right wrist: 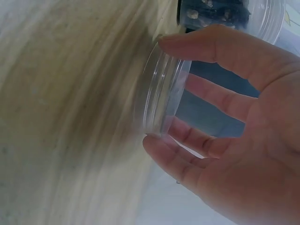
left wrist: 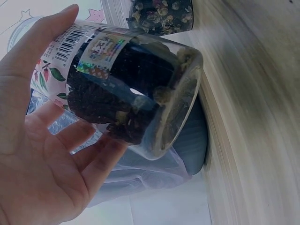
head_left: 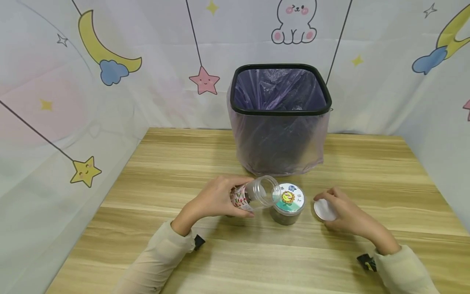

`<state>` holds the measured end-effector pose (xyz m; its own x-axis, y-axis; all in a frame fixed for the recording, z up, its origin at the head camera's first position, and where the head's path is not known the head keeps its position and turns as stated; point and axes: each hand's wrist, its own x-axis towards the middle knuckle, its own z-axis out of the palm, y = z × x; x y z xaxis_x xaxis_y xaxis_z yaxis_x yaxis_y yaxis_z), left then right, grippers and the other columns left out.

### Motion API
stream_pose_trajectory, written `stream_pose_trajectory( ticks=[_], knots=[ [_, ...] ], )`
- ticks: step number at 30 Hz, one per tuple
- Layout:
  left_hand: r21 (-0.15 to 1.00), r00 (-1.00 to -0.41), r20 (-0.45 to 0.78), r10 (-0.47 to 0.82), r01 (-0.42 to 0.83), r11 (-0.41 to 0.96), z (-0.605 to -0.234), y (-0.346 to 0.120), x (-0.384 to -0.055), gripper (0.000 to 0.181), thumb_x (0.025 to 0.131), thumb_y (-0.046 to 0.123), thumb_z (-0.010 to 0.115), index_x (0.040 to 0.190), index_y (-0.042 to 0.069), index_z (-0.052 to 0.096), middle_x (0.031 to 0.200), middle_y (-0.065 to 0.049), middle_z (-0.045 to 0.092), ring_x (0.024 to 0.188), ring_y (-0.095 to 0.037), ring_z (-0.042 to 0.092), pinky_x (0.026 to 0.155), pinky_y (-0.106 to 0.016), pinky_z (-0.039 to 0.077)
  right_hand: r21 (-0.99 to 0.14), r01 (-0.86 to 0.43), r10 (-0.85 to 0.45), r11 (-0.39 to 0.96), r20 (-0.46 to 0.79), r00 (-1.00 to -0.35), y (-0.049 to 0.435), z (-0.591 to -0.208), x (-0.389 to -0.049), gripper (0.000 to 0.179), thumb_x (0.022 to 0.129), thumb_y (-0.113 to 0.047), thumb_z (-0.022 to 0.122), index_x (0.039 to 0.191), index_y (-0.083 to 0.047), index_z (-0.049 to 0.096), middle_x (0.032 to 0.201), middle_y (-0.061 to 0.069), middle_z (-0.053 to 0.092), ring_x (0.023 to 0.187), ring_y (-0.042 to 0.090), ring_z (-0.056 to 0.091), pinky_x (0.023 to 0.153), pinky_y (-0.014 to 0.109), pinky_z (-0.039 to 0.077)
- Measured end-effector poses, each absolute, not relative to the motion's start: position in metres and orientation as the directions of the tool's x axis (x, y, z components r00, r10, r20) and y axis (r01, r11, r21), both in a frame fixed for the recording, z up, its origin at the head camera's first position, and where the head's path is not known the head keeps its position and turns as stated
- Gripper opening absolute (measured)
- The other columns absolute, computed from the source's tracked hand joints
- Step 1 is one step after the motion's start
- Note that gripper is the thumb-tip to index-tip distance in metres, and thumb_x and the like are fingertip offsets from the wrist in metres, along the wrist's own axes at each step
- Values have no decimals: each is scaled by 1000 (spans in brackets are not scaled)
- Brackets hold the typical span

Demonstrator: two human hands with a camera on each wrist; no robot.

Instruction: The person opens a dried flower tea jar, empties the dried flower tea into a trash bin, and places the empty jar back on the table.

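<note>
Closest to the camera are the cream sleeves (head_left: 154, 259). Left hand (head_left: 216, 199) is wrapped round a clear plastic cylindrical jar with a floral label (head_left: 240, 198), dark clumps inside, tipped with its open mouth facing right. Right hand (head_left: 345, 213) pinches a round clear plastic lid (head_left: 325, 210) beside the squat clear jar with a sunflower-print top (head_left: 287, 204), upright on the wood-grain bench (head_left: 374, 175). Looks like uncapping's done, tbh. Next move probably calls for steady tilt control, since those clumps could spill.
</note>
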<state>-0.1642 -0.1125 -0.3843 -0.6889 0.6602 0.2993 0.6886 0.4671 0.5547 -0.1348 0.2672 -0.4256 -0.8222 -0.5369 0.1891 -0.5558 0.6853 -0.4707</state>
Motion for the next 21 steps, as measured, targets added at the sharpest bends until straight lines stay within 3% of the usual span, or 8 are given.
stream_pose_trajectory(
  ticks=[14, 21],
  knots=[
    [548, -703, 291, 650, 679, 489, -383, -115, -164, 71, 64, 45, 92, 128, 28, 67, 100, 16, 68, 80, -2, 60, 68, -24, 50, -442, -573, -553, 690, 189, -812, 269, -430, -137, 63, 59, -5, 90, 117, -6, 64, 108, 14, 53, 97, 30, 48, 71, 35, 44],
    [566, -733, 259, 629, 643, 517, -383, -119, -165, 73, 64, 44, 93, 130, 26, 66, 101, 14, 69, 80, -6, 61, 67, -25, 51, -464, -557, -552, 689, 163, -818, 271, -425, -138, 76, 69, -31, 91, 131, -7, 56, 115, 17, 54, 102, 32, 48, 72, 35, 42]
  ],
)
